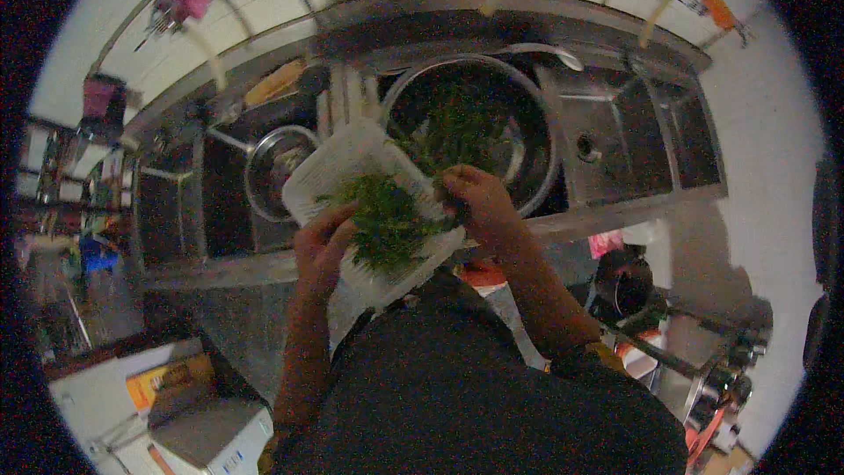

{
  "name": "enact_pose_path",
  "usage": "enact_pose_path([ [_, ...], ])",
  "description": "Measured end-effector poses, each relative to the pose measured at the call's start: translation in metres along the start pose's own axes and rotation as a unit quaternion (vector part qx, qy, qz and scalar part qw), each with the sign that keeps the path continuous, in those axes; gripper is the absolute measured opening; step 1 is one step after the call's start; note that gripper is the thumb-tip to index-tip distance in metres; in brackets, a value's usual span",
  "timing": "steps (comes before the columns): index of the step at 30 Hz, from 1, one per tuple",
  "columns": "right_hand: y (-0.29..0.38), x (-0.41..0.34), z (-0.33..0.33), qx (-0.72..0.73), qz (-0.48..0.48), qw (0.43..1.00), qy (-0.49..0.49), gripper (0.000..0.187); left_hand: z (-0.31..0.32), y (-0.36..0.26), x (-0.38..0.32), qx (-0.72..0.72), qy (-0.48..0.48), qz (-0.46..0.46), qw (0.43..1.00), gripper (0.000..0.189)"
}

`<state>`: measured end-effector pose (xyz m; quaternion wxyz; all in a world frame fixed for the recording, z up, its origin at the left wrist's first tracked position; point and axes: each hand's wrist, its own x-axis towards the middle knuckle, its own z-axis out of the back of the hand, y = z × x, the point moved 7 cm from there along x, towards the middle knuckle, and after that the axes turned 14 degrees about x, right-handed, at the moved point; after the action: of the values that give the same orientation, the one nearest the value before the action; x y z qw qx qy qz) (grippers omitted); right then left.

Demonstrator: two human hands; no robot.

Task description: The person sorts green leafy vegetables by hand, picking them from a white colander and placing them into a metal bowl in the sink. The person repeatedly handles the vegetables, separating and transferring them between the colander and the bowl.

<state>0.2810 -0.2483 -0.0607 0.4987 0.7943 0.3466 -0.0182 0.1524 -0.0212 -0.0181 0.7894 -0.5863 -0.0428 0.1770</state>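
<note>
A bunch of leafy greens [389, 224] lies over a white plastic basket [330, 161], which is tilted across the sink's front edge against my body. My left hand [323, 244] grips the bunch at its left side, its fingertips partly hidden in the leaves. To the right, my right hand [478, 194] is closed with dark green stems between the fingers, just over the near rim of a large metal bowl [547, 112]. More greens [461, 125] lie inside that bowl. Blur hides the finer leaves and stems.
A smaller metal bowl [254, 178] stands in the left sink basin. At right is another steel basin [626, 138] with a drain. A ladle [560, 56] lies behind the large bowl. A cardboard box [204, 415] stands behind me at left; a black pot [623, 280] is at right.
</note>
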Motion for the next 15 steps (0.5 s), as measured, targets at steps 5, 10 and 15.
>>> enact_pose_path([
  [5,-0.025,-0.024,-0.097,0.011,-0.130,0.988,0.078,0.025,-0.006,0.004,0.015,-0.099,0.003,0.037,0.994,0.031],
  [10,-0.029,-0.022,-0.115,0.013,-0.139,0.987,0.075,0.026,0.018,0.020,0.021,-0.140,-0.101,0.040,0.984,0.023],
  [15,-0.037,-0.030,-0.119,0.134,-0.194,0.968,0.083,0.032,0.040,0.036,0.022,-0.290,-0.135,0.041,0.947,0.019],
])
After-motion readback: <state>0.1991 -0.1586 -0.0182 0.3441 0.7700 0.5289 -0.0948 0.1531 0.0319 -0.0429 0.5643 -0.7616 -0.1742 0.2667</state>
